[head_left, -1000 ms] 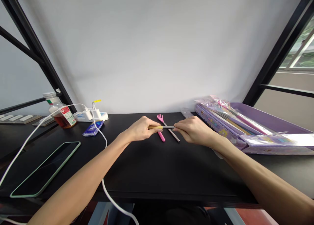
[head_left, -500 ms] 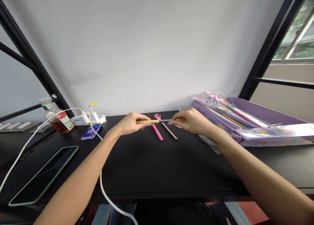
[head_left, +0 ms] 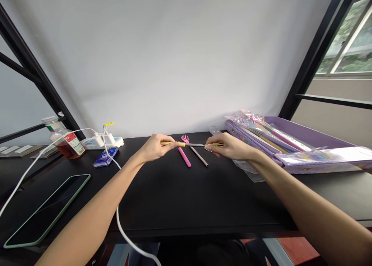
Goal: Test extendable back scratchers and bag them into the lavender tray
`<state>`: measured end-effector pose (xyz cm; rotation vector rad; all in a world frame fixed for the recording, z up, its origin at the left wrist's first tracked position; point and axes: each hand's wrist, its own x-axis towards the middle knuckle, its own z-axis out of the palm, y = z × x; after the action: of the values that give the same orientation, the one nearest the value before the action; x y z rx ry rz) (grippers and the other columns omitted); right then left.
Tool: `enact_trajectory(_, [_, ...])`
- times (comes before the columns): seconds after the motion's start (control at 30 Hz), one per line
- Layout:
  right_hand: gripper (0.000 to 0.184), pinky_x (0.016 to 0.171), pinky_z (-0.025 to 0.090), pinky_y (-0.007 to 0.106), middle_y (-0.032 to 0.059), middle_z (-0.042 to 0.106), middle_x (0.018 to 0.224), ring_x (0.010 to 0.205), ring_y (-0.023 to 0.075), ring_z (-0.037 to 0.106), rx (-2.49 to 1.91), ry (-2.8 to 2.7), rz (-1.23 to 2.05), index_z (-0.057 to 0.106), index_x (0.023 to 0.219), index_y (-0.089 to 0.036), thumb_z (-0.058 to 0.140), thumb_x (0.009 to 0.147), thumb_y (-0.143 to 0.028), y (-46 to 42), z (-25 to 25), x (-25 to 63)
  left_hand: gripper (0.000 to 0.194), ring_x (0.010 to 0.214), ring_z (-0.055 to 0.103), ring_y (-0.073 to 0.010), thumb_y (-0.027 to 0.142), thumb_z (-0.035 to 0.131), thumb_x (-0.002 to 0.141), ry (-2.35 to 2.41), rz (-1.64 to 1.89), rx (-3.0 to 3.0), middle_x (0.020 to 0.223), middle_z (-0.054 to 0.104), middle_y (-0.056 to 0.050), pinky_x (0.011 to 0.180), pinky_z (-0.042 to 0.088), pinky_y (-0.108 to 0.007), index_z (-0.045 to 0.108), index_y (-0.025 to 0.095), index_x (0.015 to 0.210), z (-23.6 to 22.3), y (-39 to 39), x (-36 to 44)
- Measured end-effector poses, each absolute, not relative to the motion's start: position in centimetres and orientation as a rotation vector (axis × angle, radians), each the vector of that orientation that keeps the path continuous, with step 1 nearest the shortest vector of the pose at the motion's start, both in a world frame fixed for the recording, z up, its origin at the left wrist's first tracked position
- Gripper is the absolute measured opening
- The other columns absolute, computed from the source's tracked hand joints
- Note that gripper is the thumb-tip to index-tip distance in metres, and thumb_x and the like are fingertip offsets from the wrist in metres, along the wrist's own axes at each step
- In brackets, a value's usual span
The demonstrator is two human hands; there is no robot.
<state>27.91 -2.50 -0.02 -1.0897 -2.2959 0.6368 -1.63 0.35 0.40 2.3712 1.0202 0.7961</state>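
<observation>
Both my hands hold one slim metal rod (head_left: pixel 195 145) level above the black table, with a yellow handle at its left end and a yellow piece at its right end. My left hand (head_left: pixel 155 148) grips the handle, and my right hand (head_left: pixel 229 146) grips the far end. Just below the rod, a pink plastic claw on a thin metal shaft (head_left: pixel 196 154) lies on the tabletop. A pink stick (head_left: pixel 184 157) lies beside it, apart from the shaft. Neither item touches my hands.
To the left are a phone in a pale green case (head_left: pixel 46 210), a white cable (head_left: pixel 117 215), a power strip (head_left: pixel 101 142), a bottle of amber liquid (head_left: pixel 68 145) and a blue packet (head_left: pixel 105 157). To the right, a purple tray (head_left: pixel 308 132) holds plastic-wrapped packages.
The view has tilted and drifted slightly. The rod has risen from near the pink claw and moved left, and the yellow piece now shows at my right hand.
</observation>
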Motion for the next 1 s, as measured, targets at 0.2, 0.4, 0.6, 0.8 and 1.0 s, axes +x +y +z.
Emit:
enact_trajectory(0.2, [0.034,0.054,0.031,0.026,-0.0026,0.047,0.057,0.054,0.0115,0.038,-1.072,-2.263,0.401,0.059,0.072,-0.018,0.052,0.093,-0.043,-2.1,-0.9,27.5,0.049,0.052,0.024,-0.0080,0.060,0.059,0.088,1.022,0.817,2.272,0.055,0.034,0.005,0.050,0.019,-0.025,0.068,0.013,0.073,-0.4,0.8,-1.2])
enact_trajectory(0.4, [0.032,0.053,0.026,0.026,-0.0053,0.037,0.056,0.054,0.0108,0.028,-0.999,-2.311,0.281,0.055,0.070,-0.019,0.050,0.095,-0.038,-1.8,-1.8,27.2,0.052,0.052,0.019,-0.0078,0.062,0.060,0.086,1.023,0.722,2.204,0.053,0.023,0.007,0.050,0.017,-0.025,0.065,0.014,0.069,-0.3,0.8,-1.1])
enact_trajectory(0.6, [0.029,0.053,0.026,0.027,-0.0052,0.036,0.054,0.053,0.0113,0.028,-0.974,-2.322,0.222,0.052,0.069,-0.020,0.050,0.095,-0.032,-1.9,-2.2,26.8,0.051,0.051,0.021,-0.0073,0.062,0.062,0.084,1.011,0.681,2.133,0.051,0.031,0.007,0.049,0.018,-0.025,0.062,0.015,0.066,-0.2,0.6,-1.1])
enact_trajectory(0.8, [0.027,0.053,0.026,0.027,-0.0061,0.032,0.053,0.051,0.0116,0.027,-0.940,-2.355,0.159,0.047,0.069,-0.021,0.049,0.095,-0.027,-2.0,-2.4,26.6,0.053,0.049,0.022,-0.0067,0.065,0.065,0.081,1.028,0.662,2.093,0.052,0.034,0.006,0.047,0.018,-0.025,0.065,0.014,0.066,-0.1,0.4,-0.9])
enact_trajectory(1.0, [0.028,0.054,0.025,0.028,-0.0060,0.031,0.054,0.052,0.0117,0.027,-0.938,-2.363,0.112,0.043,0.066,-0.022,0.047,0.094,-0.025,-2.1,-2.7,26.4,0.054,0.048,0.020,-0.0064,0.066,0.065,0.080,1.030,0.651,2.096,0.051,0.026,0.007,0.047,0.016,-0.025,0.060,0.015,0.062,-0.3,0.6,-1.0])
